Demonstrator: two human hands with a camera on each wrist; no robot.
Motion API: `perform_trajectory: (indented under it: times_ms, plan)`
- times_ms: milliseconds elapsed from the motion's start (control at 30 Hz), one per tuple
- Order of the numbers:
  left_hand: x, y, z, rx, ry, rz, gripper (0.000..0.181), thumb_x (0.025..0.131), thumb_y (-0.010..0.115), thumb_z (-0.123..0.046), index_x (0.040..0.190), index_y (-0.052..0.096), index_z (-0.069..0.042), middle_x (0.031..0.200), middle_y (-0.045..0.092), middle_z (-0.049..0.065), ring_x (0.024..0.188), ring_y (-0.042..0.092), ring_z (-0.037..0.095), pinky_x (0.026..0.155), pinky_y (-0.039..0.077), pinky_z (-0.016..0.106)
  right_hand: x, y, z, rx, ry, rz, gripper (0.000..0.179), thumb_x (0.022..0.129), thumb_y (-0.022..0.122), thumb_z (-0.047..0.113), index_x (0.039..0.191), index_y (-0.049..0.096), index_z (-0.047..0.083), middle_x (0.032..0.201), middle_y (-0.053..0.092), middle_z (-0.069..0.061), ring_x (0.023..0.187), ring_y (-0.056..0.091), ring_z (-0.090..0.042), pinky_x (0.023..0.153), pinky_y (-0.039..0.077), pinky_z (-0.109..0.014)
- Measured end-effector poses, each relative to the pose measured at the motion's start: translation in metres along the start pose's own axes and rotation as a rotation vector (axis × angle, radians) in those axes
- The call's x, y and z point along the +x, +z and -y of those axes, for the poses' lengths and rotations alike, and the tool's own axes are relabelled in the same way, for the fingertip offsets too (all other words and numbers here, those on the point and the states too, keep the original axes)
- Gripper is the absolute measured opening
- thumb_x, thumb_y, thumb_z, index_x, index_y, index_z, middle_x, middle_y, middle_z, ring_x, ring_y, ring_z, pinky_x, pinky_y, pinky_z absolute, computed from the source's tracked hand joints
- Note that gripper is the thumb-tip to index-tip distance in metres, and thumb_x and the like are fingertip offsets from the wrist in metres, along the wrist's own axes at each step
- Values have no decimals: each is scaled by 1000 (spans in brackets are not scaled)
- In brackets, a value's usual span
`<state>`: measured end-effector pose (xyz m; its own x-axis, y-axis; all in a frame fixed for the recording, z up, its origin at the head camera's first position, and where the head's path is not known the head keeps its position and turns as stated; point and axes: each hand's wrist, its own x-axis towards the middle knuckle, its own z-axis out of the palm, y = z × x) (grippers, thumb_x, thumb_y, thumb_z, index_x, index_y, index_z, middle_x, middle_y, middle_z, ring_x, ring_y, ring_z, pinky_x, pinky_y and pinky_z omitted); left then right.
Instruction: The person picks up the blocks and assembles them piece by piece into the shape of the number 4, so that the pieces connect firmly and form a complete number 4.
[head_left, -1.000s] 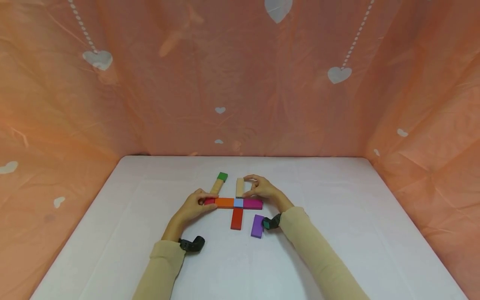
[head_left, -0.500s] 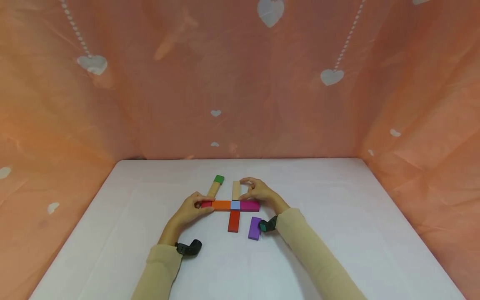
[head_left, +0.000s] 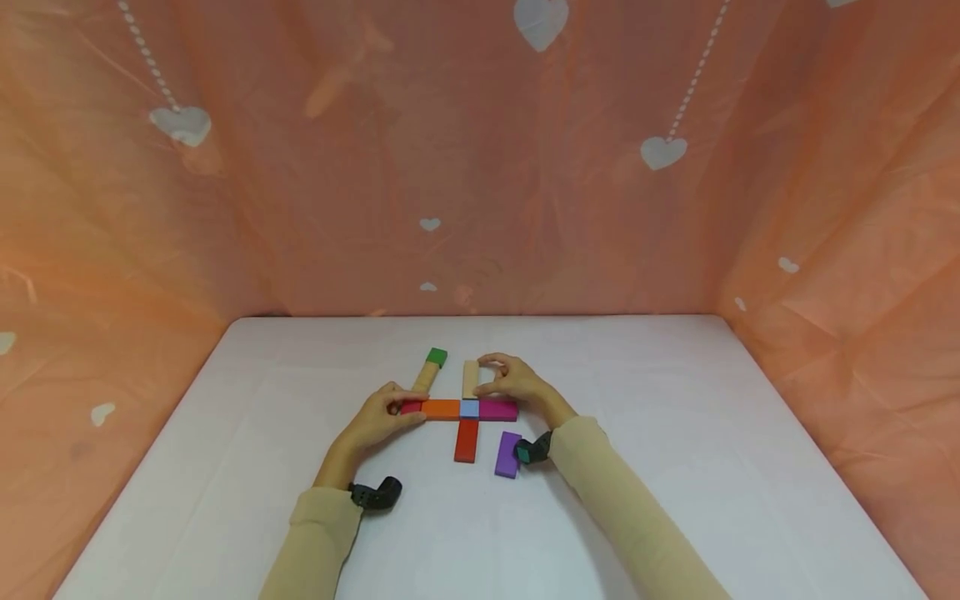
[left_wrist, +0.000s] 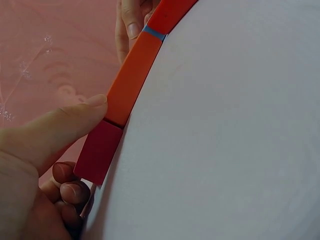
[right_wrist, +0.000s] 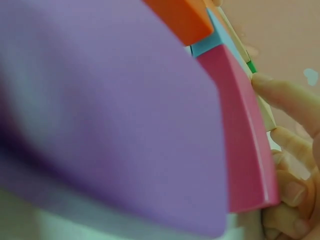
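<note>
My left hand (head_left: 381,415) pinches the red block (head_left: 411,407) at the left end of a flat row; in the left wrist view its thumb reaches the orange block (left_wrist: 134,75). Rightward follow a light blue square (head_left: 469,408) and a magenta block (head_left: 497,410). A plain wooden block (head_left: 470,379) stands off the square's far side, with my right hand (head_left: 516,379) holding it by thumb and index finger along its right side and far end. An orange-red block (head_left: 466,441) extends from the square toward me.
A purple block (head_left: 506,455) lies apart under my right wrist camera (head_left: 533,448), large in the right wrist view. A wooden piece (head_left: 427,377) with a green block (head_left: 437,357) at its far end slants behind the row. White cloth (head_left: 630,367) covers the table.
The head view has shifted slightly, moving the scene a little leftward in it. My right thumb laps slightly further over the plain wooden block; the left hand keeps its hold on the red block.
</note>
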<state>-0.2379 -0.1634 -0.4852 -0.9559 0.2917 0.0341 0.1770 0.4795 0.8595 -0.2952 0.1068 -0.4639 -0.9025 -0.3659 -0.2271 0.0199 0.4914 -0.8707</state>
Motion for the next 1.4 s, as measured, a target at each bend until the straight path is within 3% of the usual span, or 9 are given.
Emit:
perform_trajectory:
  times_ms: [400, 767, 1033, 1233, 1400]
  plan:
    - [-1, -1, -2, -4, -8, 12, 35, 82, 76, -18, 114, 71, -4, 83, 43, 5, 77, 37, 14, 66, 30, 21, 0, 2, 2, -38, 29, -10, 61, 78, 80, 19, 133, 55, 12, 62, 37, 4, 58, 36, -11, 57, 29, -22]
    - [-2, -3, -2, 9, -10, 13, 35, 83, 75, -18, 114, 71, -5, 83, 42, 4, 78, 37, 15, 66, 30, 21, -1, 1, 2, -36, -2, 14, 63, 79, 78, 18, 136, 52, 9, 63, 38, 4, 59, 38, -11, 58, 30, -22]
    - [-3, -1, -1, 28, -19, 7, 34, 83, 75, -18, 114, 71, -4, 82, 41, 4, 77, 37, 15, 65, 29, 21, -12, -7, 5, -55, -94, -6, 57, 83, 74, 14, 134, 52, 3, 66, 41, 4, 60, 38, -9, 58, 33, -21]
    - [-2, -1, -2, 13, -24, 10, 34, 83, 75, -19, 114, 71, -5, 83, 42, 5, 79, 37, 16, 65, 30, 22, -27, -5, 8, -76, -140, -46, 48, 83, 73, 13, 128, 58, 3, 68, 45, 4, 66, 43, -10, 64, 36, -23]
    - [-1, -2, -3, 14, -10, 12, 34, 83, 75, -19, 114, 71, -5, 83, 43, 4, 78, 38, 15, 65, 30, 21, -42, 0, 9, -80, -212, -54, 44, 83, 72, 10, 124, 60, -1, 69, 49, 3, 65, 45, -8, 61, 36, -21]
